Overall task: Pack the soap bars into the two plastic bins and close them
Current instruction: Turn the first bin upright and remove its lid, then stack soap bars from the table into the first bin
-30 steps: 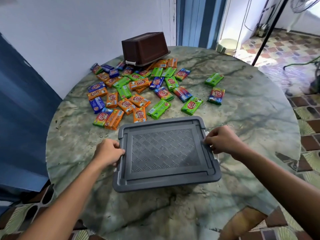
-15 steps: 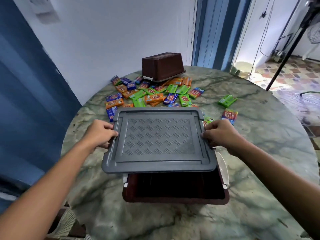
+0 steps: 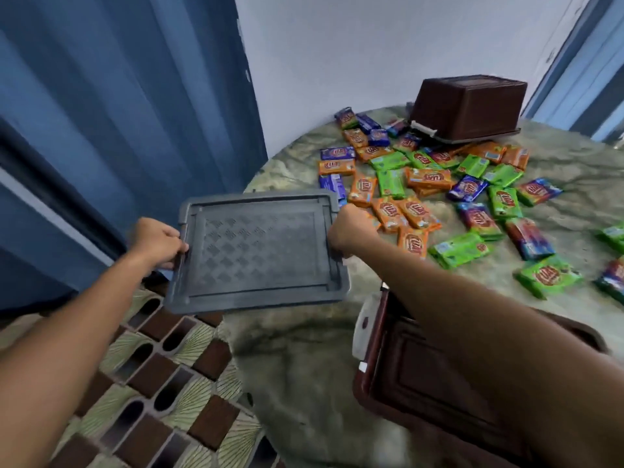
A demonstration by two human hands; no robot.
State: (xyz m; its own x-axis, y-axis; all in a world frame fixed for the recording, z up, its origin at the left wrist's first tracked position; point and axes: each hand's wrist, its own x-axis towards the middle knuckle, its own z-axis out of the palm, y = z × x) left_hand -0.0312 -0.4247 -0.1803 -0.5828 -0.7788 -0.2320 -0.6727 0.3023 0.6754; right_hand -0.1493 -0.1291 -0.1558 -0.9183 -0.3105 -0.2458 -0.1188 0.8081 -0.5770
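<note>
I hold a grey bin lid [image 3: 256, 251] level in the air over the table's left edge. My left hand [image 3: 158, 243] grips its left rim and my right hand [image 3: 351, 231] grips its right rim. The open brown bin [image 3: 415, 376] stands on the table near me, partly hidden under my right forearm, and looks empty where I can see in. A second brown bin [image 3: 469, 106] lies upside down at the far side. Several wrapped soap bars [image 3: 435, 194], orange, green and blue, lie scattered between the two bins.
The round marbled table [image 3: 297, 359] ends at the left, with tiled floor [image 3: 145, 383] below. A blue curtain [image 3: 111, 113] hangs at the left and a white wall [image 3: 388, 45] stands behind the table.
The lid has come off the near bin and moved left, past the table's edge, still in both hands. The view has swung left with it.
</note>
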